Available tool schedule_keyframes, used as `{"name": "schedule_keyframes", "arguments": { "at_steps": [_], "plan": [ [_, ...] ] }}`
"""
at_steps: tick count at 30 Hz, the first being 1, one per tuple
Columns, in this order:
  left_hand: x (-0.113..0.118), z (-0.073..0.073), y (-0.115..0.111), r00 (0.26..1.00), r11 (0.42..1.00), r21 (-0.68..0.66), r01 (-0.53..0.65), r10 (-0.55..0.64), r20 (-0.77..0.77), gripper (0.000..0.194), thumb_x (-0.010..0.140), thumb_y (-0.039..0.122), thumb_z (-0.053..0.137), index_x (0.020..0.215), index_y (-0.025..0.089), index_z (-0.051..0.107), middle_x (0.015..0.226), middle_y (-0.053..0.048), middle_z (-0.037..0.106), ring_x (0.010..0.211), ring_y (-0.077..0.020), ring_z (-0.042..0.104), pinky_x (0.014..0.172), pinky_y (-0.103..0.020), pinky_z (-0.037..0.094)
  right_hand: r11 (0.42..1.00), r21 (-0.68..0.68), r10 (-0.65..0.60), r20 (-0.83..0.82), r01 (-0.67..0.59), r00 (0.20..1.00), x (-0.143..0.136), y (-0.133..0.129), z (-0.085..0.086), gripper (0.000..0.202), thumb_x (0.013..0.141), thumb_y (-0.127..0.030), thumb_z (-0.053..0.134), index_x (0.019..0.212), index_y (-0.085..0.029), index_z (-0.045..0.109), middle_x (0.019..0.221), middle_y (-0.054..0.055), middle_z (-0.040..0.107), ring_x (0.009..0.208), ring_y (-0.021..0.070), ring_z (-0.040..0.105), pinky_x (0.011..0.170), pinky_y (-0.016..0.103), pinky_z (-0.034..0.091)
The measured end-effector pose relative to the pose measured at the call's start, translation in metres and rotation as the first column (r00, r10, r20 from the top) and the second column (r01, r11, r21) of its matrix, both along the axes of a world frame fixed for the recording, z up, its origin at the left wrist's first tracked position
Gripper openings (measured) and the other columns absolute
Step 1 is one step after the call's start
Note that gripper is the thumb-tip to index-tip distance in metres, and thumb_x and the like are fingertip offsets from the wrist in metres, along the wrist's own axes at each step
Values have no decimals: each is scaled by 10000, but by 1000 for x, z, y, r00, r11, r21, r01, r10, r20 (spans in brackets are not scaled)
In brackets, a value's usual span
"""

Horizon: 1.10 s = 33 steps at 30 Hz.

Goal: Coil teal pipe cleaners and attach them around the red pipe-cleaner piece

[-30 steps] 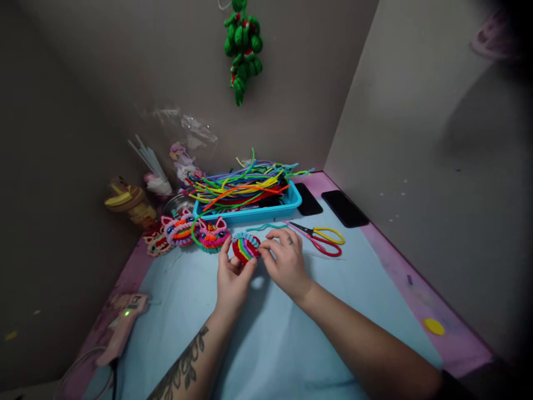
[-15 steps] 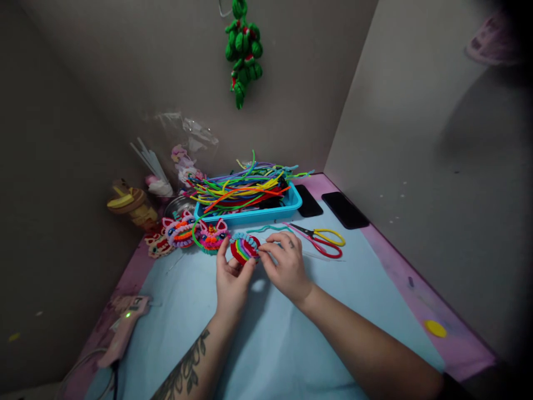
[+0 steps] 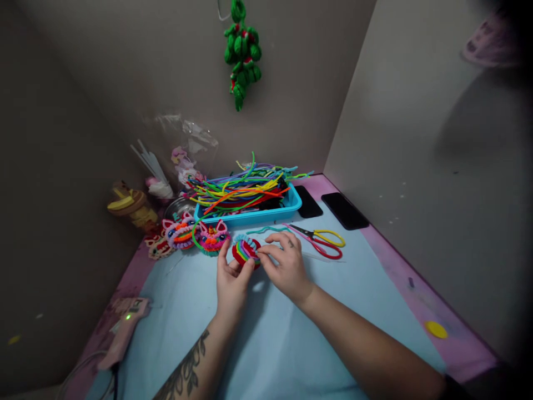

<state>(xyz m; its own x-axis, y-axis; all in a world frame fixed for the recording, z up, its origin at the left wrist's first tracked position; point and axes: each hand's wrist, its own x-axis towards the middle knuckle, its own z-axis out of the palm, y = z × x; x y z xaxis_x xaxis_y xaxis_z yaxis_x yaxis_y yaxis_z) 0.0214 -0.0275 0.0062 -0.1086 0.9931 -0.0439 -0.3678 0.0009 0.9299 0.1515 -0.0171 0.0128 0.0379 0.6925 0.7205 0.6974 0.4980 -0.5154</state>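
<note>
Between thumb and fingers, my left hand (image 3: pixel 234 275) grips a small round pipe-cleaner piece (image 3: pixel 245 253), red with rainbow stripes and a light blue ruffled edge on top. My right hand (image 3: pixel 285 261) pinches at the right edge of that piece, thumb and index fingertips together. Whatever lies between those fingertips is too small to make out. Just left of the piece sits a pink animal-head craft (image 3: pixel 213 238) with ears and blue eyes. A lilac animal head (image 3: pixel 180 230) stands farther left, with a red and white one (image 3: pixel 159 245) beside it.
Behind my hands is a blue tray (image 3: pixel 250 216) heaped with colourful pipe cleaners (image 3: pixel 245 191). Scissors (image 3: pixel 322 241) and two dark phones (image 3: pixel 345 211) lie to the right. A pink glue gun (image 3: pixel 127 330) with a lit green light rests at left. A yellow disc (image 3: pixel 436 329) lies near the right edge.
The round piece in my left hand has turned and shifted very slightly. Both hands keep their grip in nearly the same place.
</note>
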Motion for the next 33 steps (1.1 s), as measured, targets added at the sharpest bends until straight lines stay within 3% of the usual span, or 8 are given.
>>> {"name": "schedule_keyframes", "arguments": {
  "at_steps": [11, 21, 28, 33],
  "plan": [
    [-1, 1, -3, 998, 999, 36, 3, -1, -63, 821, 722, 255, 731, 1405, 231, 275, 841, -32, 716, 799, -158, 679, 794, -295, 508, 1000, 1, 4, -13, -4, 1000, 0, 1, 1, 124, 831, -180, 590, 753, -221, 676, 888, 47, 608, 940, 215, 511, 856, 399, 398],
    [2, 0, -6, 991, 998, 65, -20, 28, -134, 833, 724, 256, 730, 1415, 227, 266, 663, 39, 654, 669, -120, 646, 711, -238, 499, 997, 62, -40, 22, 39, 999, -4, 1, -3, 117, 824, -177, 590, 742, -221, 660, 870, 42, 612, 942, 214, 520, 869, 400, 398],
    [1, 6, -4, 995, 996, 46, -72, 75, -61, 902, 705, 274, 746, 1434, 220, 217, 832, -30, 720, 782, -152, 680, 809, -291, 502, 988, 147, -42, 6, 40, 999, -4, -6, -2, 115, 806, -180, 616, 868, -240, 691, 872, 52, 602, 930, 221, 515, 854, 408, 419],
    [-1, 6, -5, 993, 994, 75, -77, 83, -87, 899, 707, 261, 742, 1438, 217, 219, 779, -3, 707, 777, -138, 675, 795, -266, 501, 987, 159, -15, 56, 6, 998, -5, -9, -3, 174, 794, -174, 625, 928, -254, 702, 925, 58, 623, 951, 235, 502, 842, 418, 411]
  ]
}}
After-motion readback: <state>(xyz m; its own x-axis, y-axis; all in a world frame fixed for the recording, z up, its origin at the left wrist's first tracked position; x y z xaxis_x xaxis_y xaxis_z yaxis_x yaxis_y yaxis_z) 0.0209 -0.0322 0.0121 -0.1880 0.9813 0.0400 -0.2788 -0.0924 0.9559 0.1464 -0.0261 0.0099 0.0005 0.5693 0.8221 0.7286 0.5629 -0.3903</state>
